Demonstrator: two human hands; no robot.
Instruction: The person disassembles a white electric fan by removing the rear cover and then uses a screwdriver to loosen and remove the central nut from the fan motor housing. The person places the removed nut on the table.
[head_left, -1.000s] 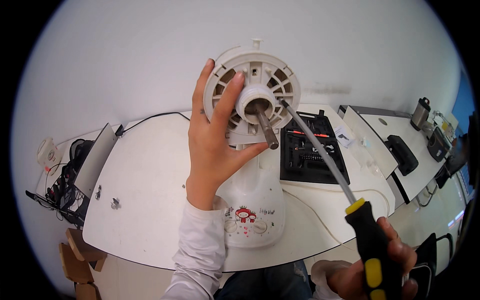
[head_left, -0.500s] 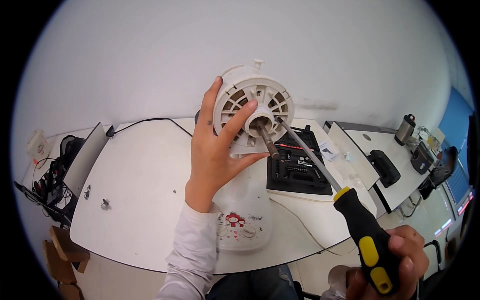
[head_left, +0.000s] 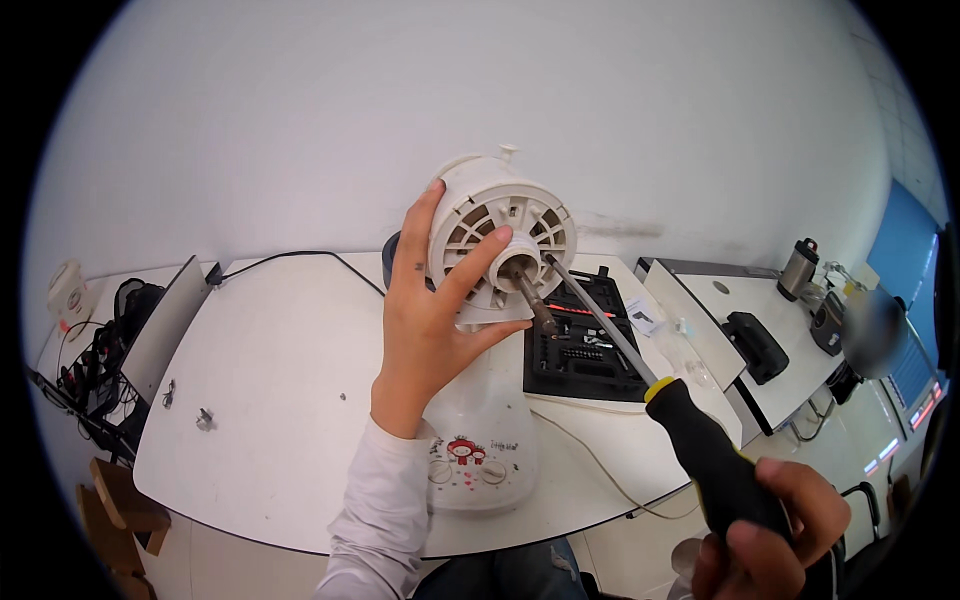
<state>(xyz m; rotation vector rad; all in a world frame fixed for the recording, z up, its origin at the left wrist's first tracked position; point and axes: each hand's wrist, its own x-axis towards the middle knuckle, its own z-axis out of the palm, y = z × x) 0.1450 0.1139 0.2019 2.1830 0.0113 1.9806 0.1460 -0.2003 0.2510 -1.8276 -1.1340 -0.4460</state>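
A white fan motor housing [head_left: 500, 200] with a slotted round front and a metal shaft [head_left: 532, 300] stands above a white fan base [head_left: 485, 480] with knobs and a red cartoon print. My left hand [head_left: 425, 300] grips the housing from its left side, thumb below and fingers spread over its front. My right hand [head_left: 780, 530] is closed round the black-and-yellow handle of a screwdriver [head_left: 700, 440]. The screwdriver's long shank slants up to the left, its tip at the housing's front, just right of the central collar. Whether the tip sits in a screw is too small to tell.
Behind the base lies an open black tool case [head_left: 580, 355] with bits. Small metal parts [head_left: 205, 419] are on the white table [head_left: 270, 380] at left. A pale cord [head_left: 600, 455] runs off to the right. Another desk at right bears a thermos [head_left: 799, 268] and a black case [head_left: 755, 347].
The housing and my left hand appear slightly lower in view. My right hand has turned the screwdriver's handle, so its yellow patches are hidden, and its fingers have shifted on the grip.
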